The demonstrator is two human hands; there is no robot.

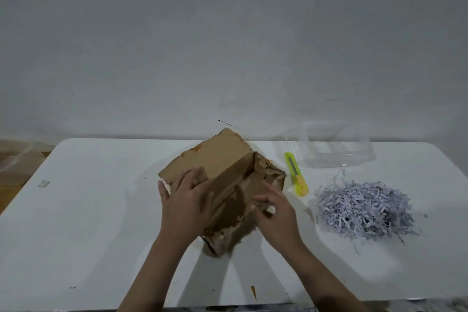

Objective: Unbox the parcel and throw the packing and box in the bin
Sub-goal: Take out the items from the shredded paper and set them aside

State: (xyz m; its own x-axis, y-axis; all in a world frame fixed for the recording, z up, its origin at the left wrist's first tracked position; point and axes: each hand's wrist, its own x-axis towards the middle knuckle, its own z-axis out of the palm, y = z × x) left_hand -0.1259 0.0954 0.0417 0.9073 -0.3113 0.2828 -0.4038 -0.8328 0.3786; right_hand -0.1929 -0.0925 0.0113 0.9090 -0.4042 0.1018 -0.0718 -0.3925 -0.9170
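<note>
Box point(222, 185) on table point(101, 210): L hand point(186, 204) flat on flap, R hand point(274, 213) grip seemingly pinching torn edge.

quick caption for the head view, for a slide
Both hands flatten a torn cardboard box beside a utility knife and shredded paper.

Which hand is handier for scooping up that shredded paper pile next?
The right hand, probably: the shredded paper lies on the table's right side, just beyond it. The left hand is across the cardboard box, resting on it.
</note>
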